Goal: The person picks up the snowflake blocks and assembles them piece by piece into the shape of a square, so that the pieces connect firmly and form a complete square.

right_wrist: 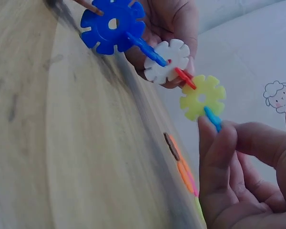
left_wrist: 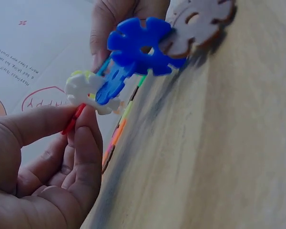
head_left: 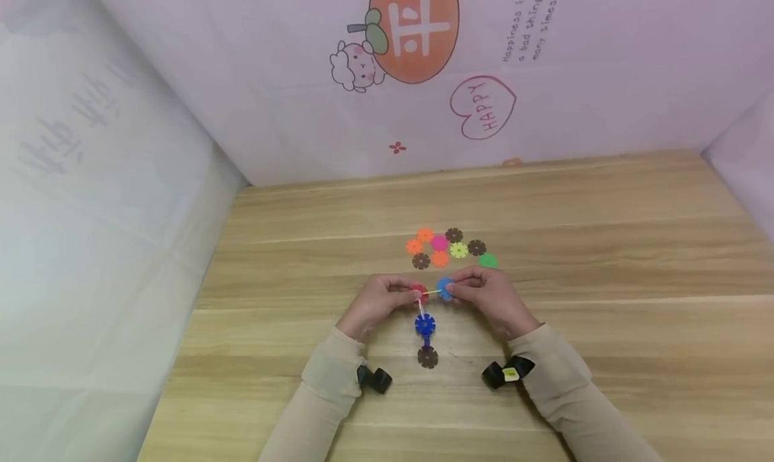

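Note:
My left hand (head_left: 376, 305) pinches a red notched snowflake disc (right_wrist: 185, 78) between thumb and fingertips. Between the thumb and fingers of my right hand (head_left: 494, 301) is a light blue notched disc (head_left: 445, 288). Slotted edge to edge, a yellow disc (right_wrist: 203, 98) joins the red and light blue ones. From the red piece the chain runs toward me through a white disc (left_wrist: 88, 91), a blue disc (left_wrist: 115, 82) seen nearly edge-on, a second blue disc (head_left: 425, 325) and a brown disc (head_left: 428, 357) at the end. Fingertips cover part of the red and light blue discs.
Loose discs lie flat on the wooden table (head_left: 290, 247) just beyond my hands: several orange (head_left: 425, 234) and brown (head_left: 476, 248) ones, a pink (head_left: 439, 243), a yellow-green (head_left: 459, 250) and a green disc (head_left: 488, 260) close to my right hand. A printed cloth (head_left: 302, 113) hangs behind.

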Demonstrator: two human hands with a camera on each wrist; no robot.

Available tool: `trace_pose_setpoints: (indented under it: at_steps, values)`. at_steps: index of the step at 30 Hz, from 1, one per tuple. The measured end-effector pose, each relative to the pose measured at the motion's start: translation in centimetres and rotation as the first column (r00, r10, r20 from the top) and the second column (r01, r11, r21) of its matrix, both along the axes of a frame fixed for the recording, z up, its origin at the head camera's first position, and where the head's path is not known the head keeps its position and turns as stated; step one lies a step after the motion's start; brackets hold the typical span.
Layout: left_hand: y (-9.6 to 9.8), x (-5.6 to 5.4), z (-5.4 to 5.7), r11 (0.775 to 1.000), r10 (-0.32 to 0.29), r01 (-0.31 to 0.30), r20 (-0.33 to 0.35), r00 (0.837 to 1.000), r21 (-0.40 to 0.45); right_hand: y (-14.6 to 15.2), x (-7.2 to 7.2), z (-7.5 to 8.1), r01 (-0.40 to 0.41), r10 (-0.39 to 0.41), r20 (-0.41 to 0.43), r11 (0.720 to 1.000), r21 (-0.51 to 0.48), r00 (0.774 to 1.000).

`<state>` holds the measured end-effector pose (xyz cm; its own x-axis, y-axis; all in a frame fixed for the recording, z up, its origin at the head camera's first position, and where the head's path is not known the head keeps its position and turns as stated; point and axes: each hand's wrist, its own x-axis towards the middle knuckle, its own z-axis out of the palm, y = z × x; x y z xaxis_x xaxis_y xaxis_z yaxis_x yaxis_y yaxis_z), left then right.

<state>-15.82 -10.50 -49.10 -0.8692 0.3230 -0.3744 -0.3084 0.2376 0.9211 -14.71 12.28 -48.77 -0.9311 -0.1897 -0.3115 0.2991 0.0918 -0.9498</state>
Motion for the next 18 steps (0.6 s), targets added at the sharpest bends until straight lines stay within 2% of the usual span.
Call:
trace_pose_setpoints:
  at_steps: [3, 7, 12, 18]
  values:
    - [0.1, 0.12, -0.23, 1.0, 0.001, -0.001, -0.009, 1.0, 0.002, -0.16, -0.01, -0.13, 0.009, -0.009, -0.005, 1.0, -0.004, 1.0]
    - [0.1, 0.13, 0.19, 1.0, 0.0, 0.0, 0.003, 1.0, 0.018, -0.11, -0.08, 0.22, -0.013, 0.013, -0.021, 1.0, 0.002, 1.0]
    - [-0.09, 0.05, 0.55, 0.999, -0.037, 0.037, 0.013, 0.999, 0.009, 0.04, -0.04, 0.33, -0.053, 0.054, -0.042, 0.998, 0.033, 0.998]
    - [-0.41, -0.02, 0.77, 0.996, -0.083, 0.083, -0.006, 0.997, -0.042, 0.05, 0.07, 0.24, -0.083, 0.087, -0.069, 0.995, 0.055, 0.994]
